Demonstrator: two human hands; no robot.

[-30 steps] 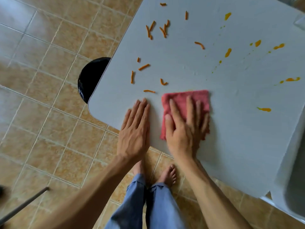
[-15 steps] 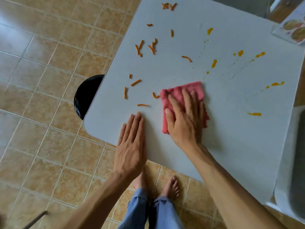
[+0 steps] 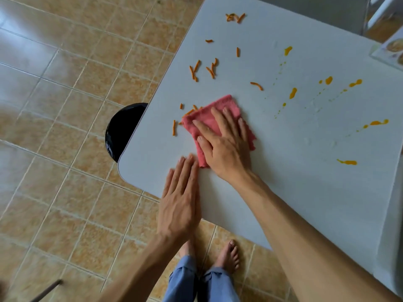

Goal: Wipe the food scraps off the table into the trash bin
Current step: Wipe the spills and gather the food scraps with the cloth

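A pink cloth (image 3: 220, 106) lies on the white table (image 3: 294, 192) with my right hand (image 3: 224, 144) pressed flat on it. Several orange food strips (image 3: 204, 69) are scattered on the table's left part, and a few touch the cloth's left edge. Orange sauce drops (image 3: 293, 92) dot the right part. My left hand (image 3: 181, 201) rests flat on the table's near edge, fingers together, holding nothing. A black trash bin (image 3: 124, 127) stands on the floor, partly hidden under the table's left edge.
Tan floor tiles (image 3: 65, 105) spread to the left. A printed card (image 3: 392, 49) lies at the table's far right corner. A white object (image 3: 392, 236) borders the table on the right. My bare feet (image 3: 226, 256) stand below the near edge. A thin rod (image 3: 46, 290) shows at bottom left.
My right hand has slid the pink cloth left toward the bin side, pushing a few orange strips together at its edge. My left hand stays flat at the near edge.
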